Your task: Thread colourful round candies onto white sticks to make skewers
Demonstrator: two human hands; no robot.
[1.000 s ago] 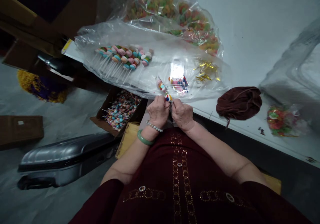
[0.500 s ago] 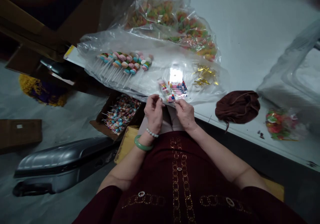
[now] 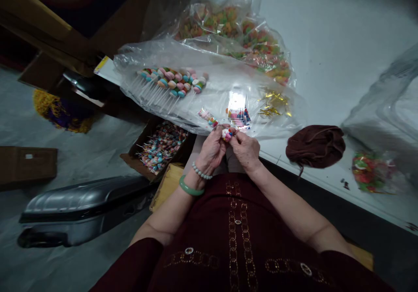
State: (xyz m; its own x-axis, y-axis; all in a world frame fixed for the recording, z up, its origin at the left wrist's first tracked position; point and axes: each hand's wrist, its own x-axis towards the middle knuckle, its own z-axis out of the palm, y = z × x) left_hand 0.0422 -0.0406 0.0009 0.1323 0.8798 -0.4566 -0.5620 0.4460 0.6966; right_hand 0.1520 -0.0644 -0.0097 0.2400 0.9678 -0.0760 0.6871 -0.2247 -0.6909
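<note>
Both hands are together at the table's front edge, around a candy stick in a printed clear wrapper (image 3: 227, 134). My left hand (image 3: 211, 149), with a beaded bracelet and a green bangle at the wrist, grips it with the fingers closed. My right hand (image 3: 245, 151) pinches its right end between thumb and fingertips; any small item in that pinch is hidden. Just beyond the left fingers, a colourful wrapped end (image 3: 208, 117) points up and left. Close by lie a stack of printed clear bags (image 3: 238, 109) and loose gold twist ties (image 3: 276, 102).
Unwrapped candy sticks (image 3: 178, 82) lie on a plastic sheet (image 3: 217, 78) at the left. Large bags of gummy rings (image 3: 228, 22) are behind. A box of wrapped candy sticks (image 3: 160, 146) stands below left. A brown cloth pouch (image 3: 315, 146) and bagged gummies (image 3: 370, 170) lie right.
My left hand has moved right and closed on the wrapped candy stick beside my right hand. The wrapper has come up between both hands. The whole view has shifted slightly.
</note>
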